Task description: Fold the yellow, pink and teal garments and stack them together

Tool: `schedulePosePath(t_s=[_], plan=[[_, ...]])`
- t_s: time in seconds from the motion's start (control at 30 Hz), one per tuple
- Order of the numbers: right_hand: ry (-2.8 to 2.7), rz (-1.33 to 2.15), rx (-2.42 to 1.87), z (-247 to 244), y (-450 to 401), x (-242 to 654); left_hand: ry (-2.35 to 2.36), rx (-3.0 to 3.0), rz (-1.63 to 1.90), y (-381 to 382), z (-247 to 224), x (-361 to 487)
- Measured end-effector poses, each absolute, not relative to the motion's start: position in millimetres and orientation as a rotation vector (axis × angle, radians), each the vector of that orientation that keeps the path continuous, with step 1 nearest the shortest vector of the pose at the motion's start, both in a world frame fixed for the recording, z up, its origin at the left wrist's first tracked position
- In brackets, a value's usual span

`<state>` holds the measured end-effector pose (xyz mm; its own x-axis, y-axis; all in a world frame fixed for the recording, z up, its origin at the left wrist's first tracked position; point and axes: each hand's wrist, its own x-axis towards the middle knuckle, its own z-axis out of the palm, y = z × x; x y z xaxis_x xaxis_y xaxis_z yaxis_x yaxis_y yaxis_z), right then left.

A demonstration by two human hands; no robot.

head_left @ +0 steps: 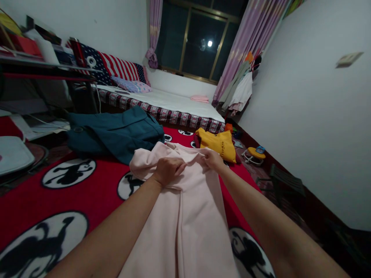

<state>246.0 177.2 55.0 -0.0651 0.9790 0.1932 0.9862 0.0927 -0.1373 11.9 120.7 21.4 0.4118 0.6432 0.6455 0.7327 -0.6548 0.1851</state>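
Note:
A pale pink garment [199, 204], which looks like a coat or dress, lies spread lengthwise over a red blanket [101, 204] with black-and-white monkey prints. My left hand [170, 170] is closed on its upper part, near the bunched fabric at the left. At the garment's top right edge, my right hand [213, 159] pinches the cloth. A fold runs down the middle below my left hand. Beyond it to the left rests a folded teal coat [116, 129], and to the far right sits a folded yellow sweatshirt [218, 143].
A bed [171, 101] with a white sheet stands under the window, holding a folded pink cloth [199, 99]. At the left is a cluttered desk [49, 68]. A dark folding stool [285, 181] and a small yellow-topped stool [256, 153] stand along the right wall.

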Motion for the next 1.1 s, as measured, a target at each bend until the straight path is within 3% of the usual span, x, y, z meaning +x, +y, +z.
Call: schedulePosePath(t_s=[0.23, 0.4, 0.57, 0.8, 0.97, 1.1], plan=[[-1.784, -0.186, -2.082, 55.0, 175.3, 257.7, -1.613, -2.398, -0.744, 137.7, 0.9, 20.5], [-2.051, -0.412, -1.711, 32.1, 130.9, 230.0, -1.671, -2.430, -0.647, 137.5, -2.4, 21.1], [-2.342, -0.161, -1.895, 4.4, 110.2, 222.3, -1.479, -2.654, -0.529, 137.2, 0.6, 18.2], [-2.217, 0.055, -2.099, 14.0, 89.7, 208.7, -1.531, -2.723, -0.391, 135.4, 4.5, 20.3], [-2.359, 0.061, -1.891, 9.2, 23.8, 206.1, -1.572, -2.858, -0.294, 92.5, 4.1, 6.1], [-2.423, 0.093, -1.910, 32.0, 5.1, 207.1, -1.435, -3.043, -0.342, 46.9, 11.4, -17.0]])
